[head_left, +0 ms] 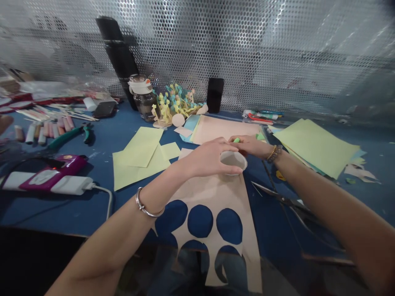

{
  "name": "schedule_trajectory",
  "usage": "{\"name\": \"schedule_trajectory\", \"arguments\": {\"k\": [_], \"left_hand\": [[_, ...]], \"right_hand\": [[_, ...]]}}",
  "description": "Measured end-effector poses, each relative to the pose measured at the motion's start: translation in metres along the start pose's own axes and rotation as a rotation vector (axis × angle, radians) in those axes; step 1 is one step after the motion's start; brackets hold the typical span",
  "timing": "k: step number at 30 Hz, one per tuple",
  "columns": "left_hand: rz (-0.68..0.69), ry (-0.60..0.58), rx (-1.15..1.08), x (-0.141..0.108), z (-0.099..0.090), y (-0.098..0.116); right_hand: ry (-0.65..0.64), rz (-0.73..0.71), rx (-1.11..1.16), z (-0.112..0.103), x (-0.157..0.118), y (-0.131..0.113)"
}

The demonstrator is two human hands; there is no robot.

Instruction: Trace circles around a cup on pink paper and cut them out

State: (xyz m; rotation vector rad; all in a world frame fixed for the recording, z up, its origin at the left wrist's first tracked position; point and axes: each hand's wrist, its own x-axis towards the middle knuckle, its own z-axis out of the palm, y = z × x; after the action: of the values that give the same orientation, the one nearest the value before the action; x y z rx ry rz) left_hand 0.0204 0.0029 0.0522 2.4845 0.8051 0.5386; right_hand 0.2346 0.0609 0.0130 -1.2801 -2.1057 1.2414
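Note:
A white paper cup (233, 159) stands on a pale pink paper sheet (228, 190), its inside showing from above. My left hand (210, 158) is closed around the cup, thumb at the near side and fingers at the far side. Close against the cup's far right edge, my right hand (247, 146) pinches a small bright green thing (236, 140); most of it is hidden by the fingers, so its kind is unclear. Several round holes are cut in the near part of the sheet, which hangs over the table edge.
Large scissors (282, 199) lie right of the sheet, under my right forearm. Yellow-green paper stacks lie at left (142, 156) and right (317, 142). Behind stand a phone (215, 95), a jar (144, 98) and paper flowers (177, 100). A power strip (70, 183) and pliers (69, 137) are left.

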Motion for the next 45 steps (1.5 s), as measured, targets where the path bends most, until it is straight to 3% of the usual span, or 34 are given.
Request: {"name": "schedule_trajectory", "arguments": {"k": [11,22,37,45], "left_hand": [[-0.024,-0.031,-0.005,0.001,-0.004,0.004],[-0.107,-0.062,0.005,0.001,-0.006,0.009],[-0.164,-0.046,-0.021,-0.001,-0.006,0.017],[-0.198,-0.044,-0.036,-0.001,-0.004,0.017]], "right_hand": [[0.132,-0.003,0.052,0.010,-0.043,0.013],[0.218,0.012,0.063,0.020,-0.070,0.008],[0.337,0.025,-0.133,0.043,-0.111,-0.007],[0.388,-0.047,-0.289,0.053,-0.128,-0.010]]}}
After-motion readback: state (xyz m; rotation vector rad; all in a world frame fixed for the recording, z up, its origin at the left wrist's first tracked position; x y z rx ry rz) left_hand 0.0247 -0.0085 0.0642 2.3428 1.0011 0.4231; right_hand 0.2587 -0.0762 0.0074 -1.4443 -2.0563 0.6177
